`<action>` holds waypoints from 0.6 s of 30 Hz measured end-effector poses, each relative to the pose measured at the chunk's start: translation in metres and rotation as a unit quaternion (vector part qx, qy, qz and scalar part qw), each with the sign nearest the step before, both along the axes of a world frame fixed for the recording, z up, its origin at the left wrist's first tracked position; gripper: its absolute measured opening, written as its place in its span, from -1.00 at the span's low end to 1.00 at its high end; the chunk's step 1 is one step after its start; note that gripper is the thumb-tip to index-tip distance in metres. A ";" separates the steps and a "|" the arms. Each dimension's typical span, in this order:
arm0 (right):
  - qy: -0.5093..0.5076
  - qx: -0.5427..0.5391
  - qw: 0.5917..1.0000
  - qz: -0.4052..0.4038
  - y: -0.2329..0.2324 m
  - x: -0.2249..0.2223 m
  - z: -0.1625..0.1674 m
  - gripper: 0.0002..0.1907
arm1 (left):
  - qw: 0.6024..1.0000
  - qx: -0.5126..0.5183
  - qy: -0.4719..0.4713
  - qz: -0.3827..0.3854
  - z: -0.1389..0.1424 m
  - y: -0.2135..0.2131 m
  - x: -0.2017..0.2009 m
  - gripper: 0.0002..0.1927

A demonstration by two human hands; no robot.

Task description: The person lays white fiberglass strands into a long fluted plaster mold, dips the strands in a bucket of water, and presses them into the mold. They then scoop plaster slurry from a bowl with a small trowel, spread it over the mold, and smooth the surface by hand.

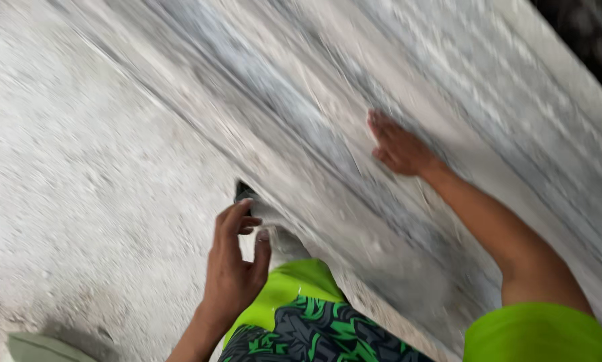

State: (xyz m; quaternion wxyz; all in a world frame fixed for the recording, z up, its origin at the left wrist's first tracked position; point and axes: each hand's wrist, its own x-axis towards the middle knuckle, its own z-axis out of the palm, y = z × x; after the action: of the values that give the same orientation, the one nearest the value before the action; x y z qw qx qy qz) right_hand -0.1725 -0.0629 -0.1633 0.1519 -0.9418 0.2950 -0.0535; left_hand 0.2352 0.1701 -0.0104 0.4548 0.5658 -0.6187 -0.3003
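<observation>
**Two bare hands at a grey stone slab**

Nearest the camera, the person's bright green garment with a dark leaf pattern (pixel 314 328) fills the lower middle of the view, and a bright green sleeve (pixel 539 332) covers the right upper arm.

The left hand (pixel 234 261) rises from the bottom edge with its wrist bent back. Its fingers (pixel 230 221) are loosely curled and half open, the thumb set apart, and they close on nothing. They hover just beside a small dark and pale object (pixel 257 208) tucked at the slab's lower edge; motion blur hides what that object is and whether the hand touches it.

The right arm stretches up and away across the frame. The right hand (pixel 398 147) lies flat, palm down, on the broad grey streaked stone slab (pixel 301 100), fingers straight, close together and gripping nothing.

The slab runs slantwise from upper left to lower right, its surface pale grey with darker bluish bands. To the left lies a rough pale concrete floor (pixel 80 174).
</observation>
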 end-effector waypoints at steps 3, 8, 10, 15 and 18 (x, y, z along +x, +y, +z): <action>0.052 0.033 0.996 -0.068 0.055 -0.060 0.002 -0.26 | 0.999 0.041 -0.001 0.014 -0.003 0.059 -0.038 -0.43; 0.064 0.009 0.995 -0.070 0.140 -0.146 0.015 -0.29 | 0.991 0.122 0.029 0.041 0.002 0.136 -0.104 -0.44; 0.069 0.018 0.995 -0.076 0.164 -0.178 0.017 -0.29 | 0.990 0.126 0.033 0.055 -0.002 0.157 -0.130 -0.45; 0.040 0.032 0.997 -0.060 0.225 -0.252 0.007 -0.30 | 0.992 0.099 0.053 0.053 -0.016 0.214 -0.206 -0.46; 0.048 0.036 0.995 -0.074 0.268 -0.300 0.002 -0.31 | 0.989 0.120 0.058 0.056 -0.020 0.247 -0.272 -0.47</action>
State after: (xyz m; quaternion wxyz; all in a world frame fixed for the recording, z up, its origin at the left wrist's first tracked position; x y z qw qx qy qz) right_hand -0.4724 0.2050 -0.1614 0.1668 -0.9127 0.3728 -0.0085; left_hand -0.0367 0.4171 -0.0306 0.4345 0.6320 -0.5181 -0.3786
